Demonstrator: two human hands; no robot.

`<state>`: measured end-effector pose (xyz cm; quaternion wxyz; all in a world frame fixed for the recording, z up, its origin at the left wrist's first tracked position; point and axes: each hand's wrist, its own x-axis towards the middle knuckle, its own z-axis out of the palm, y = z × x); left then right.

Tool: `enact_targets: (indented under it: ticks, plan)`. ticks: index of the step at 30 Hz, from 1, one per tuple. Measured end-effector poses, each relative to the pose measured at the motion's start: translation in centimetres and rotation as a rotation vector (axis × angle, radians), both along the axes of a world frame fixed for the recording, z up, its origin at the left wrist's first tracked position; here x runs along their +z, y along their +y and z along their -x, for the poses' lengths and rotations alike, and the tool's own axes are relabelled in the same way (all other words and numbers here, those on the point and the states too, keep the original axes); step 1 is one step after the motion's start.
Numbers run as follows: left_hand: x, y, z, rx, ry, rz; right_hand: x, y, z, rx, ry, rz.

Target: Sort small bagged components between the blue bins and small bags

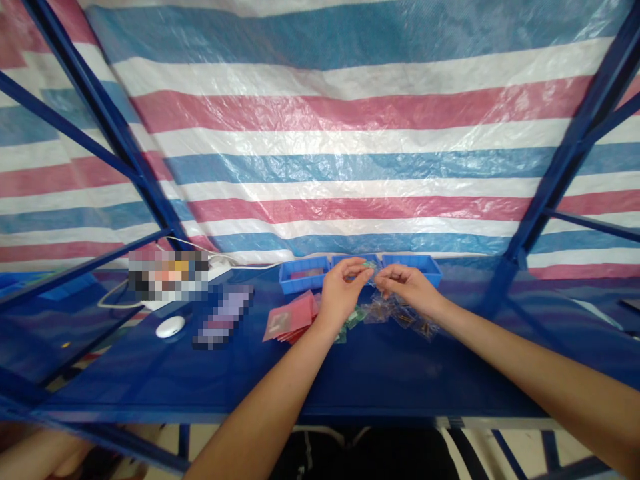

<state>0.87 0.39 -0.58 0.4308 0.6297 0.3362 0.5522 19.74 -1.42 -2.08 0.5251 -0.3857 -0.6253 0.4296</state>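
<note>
My left hand (345,290) is raised over the table, its thumb and fingers pinched on a small clear plastic bag (371,268) with a bit of green at its edge. Close beside it, my right hand (409,288) has its fingertips pressed together near that bag; what they hold, if anything, is too small to make out. Below the hands lie several clear plastic bags (400,313) with small brownish pieces inside. Some green packets (355,316) are partly hidden by my left wrist. To the left sits a fanned stack of pink packets (291,316).
Three blue bins (306,283) stand in a row behind my hands. Further left are a white rounded case (171,327), a blurred-out flat object (223,317) and white cables (120,305). Blue metal posts (565,160) and a striped tarp (340,147) enclose the blue table (400,380).
</note>
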Motion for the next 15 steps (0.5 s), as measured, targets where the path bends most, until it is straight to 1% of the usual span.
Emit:
enact_targets:
  ticks: [3, 5, 9, 12, 15]
  plan:
    - [-0.27, 0.30, -0.18, -0.076, -0.106, 0.042, -0.09, 0.11, -0.09, -0.006, 0.033, 0.009]
    - [-0.47, 0.42, -0.21, -0.102, -0.137, 0.056, -0.09, 0.15, -0.21, -0.015, 0.068, 0.005]
    - [-0.72, 0.48, -0.16, -0.107, -0.103, 0.068, -0.15, 0.17, -0.39, -0.019, 0.151, 0.037]
    - [-0.77, 0.46, -0.15, -0.120, -0.073, 0.069, -0.23, 0.10, -0.33, 0.004, 0.168, 0.068]
    - [-0.82, 0.44, -0.20, -0.123, -0.061, 0.076, -0.33, 0.11, -0.20, 0.001, 0.175, 0.064]
